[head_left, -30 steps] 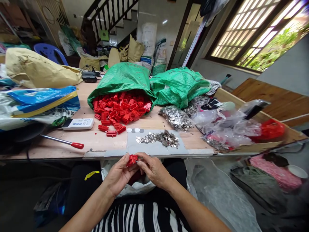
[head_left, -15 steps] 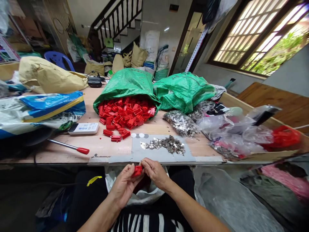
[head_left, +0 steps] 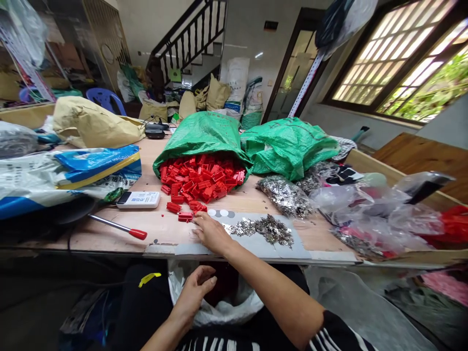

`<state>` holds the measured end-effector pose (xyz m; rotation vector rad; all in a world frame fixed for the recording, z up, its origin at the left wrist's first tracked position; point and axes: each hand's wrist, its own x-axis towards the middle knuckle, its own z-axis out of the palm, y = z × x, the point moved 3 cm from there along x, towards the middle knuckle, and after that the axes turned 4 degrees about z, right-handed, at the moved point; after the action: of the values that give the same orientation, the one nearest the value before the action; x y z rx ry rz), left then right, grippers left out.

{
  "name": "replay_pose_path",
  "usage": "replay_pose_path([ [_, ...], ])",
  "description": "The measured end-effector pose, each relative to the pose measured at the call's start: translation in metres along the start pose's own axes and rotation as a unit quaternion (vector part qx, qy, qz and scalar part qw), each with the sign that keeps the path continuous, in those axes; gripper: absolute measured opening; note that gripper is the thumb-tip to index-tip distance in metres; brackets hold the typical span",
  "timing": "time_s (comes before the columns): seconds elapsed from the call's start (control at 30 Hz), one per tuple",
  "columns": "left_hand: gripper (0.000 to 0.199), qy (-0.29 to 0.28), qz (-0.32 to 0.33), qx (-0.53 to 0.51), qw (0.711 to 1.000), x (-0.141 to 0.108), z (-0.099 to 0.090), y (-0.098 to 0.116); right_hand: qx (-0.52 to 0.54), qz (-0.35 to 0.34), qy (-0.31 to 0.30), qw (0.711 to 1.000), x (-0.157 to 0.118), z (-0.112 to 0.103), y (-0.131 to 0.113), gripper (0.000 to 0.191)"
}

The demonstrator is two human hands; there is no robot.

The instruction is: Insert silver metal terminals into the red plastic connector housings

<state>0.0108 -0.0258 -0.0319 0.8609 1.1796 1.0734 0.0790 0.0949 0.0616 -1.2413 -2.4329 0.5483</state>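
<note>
My right hand [head_left: 211, 235] is stretched over the near edge of the table, palm down. Its bent, slightly parted fingertips reach the right end of a small red plastic part [head_left: 185, 217] lying on the wood. Below the table edge, my left hand [head_left: 196, 291] hovers at the mouth of a white sack [head_left: 239, 312] in my lap, fingers apart and nothing in them. More red plastic parts [head_left: 204, 178] spill from a green woven bag [head_left: 208, 131]. To the right of my right hand, small silvery metal pieces [head_left: 272, 229] lie heaped on a grey sheet [head_left: 252, 248].
A lever with a red grip [head_left: 138, 234] juts in from the left, near a white box with a dark end [head_left: 139, 200]. At right are a clear bag of metal pieces [head_left: 285, 195], a second green bag [head_left: 288, 144] and several plastic bags [head_left: 383, 214].
Both hands were together over the sack with a red plastic part between them. That part is out of my hands now. My right hand has moved up onto the table; my left has opened.
</note>
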Motion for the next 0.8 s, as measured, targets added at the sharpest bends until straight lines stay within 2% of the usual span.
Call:
replay_pose_path([
  [0.1,0.031,-0.008,-0.003,0.01,1.0,0.0,-0.001,-0.002,-0.05,0.011,-0.016,0.999,0.03,0.013,-0.007,0.041],
  [0.23,0.032,-0.003,-0.002,-0.005,1.0,-0.001,-0.004,-0.001,-0.063,0.028,-0.033,0.997,0.047,0.024,-0.014,0.03],
  [0.37,0.034,-0.012,-0.025,-0.087,0.996,-0.004,-0.008,0.003,-0.041,0.018,-0.026,0.999,0.028,0.021,-0.017,0.021],
  [0.47,0.033,-0.016,-0.021,-0.158,0.987,-0.009,-0.008,0.014,0.093,0.036,0.019,0.995,-0.002,0.007,-0.013,0.012],
  [0.53,0.033,0.001,-0.006,-0.192,0.981,-0.012,-0.007,0.024,0.254,0.078,0.013,0.964,-0.025,-0.001,-0.007,0.006],
  [0.57,0.035,0.015,0.003,-0.206,0.978,-0.014,-0.006,0.03,0.338,0.106,-0.009,0.935,-0.038,-0.002,-0.004,0.008],
  [0.63,0.042,0.041,0.031,-0.226,0.973,-0.018,-0.003,0.041,0.48,0.161,-0.072,0.86,-0.064,0.0,0.0,0.019],
  [0.7,0.058,0.022,0.038,-0.221,0.974,-0.022,0.002,0.047,0.565,0.198,-0.122,0.792,-0.089,0.005,0.001,0.029],
  [0.73,0.06,0.007,0.032,-0.211,0.977,-0.024,0.005,0.048,0.586,0.207,-0.132,0.772,-0.1,0.008,0.001,0.033],
  [0.8,0.052,-0.027,0.013,-0.191,0.981,-0.026,0.012,0.045,0.596,0.212,-0.127,0.764,-0.117,0.012,0.001,0.037],
])
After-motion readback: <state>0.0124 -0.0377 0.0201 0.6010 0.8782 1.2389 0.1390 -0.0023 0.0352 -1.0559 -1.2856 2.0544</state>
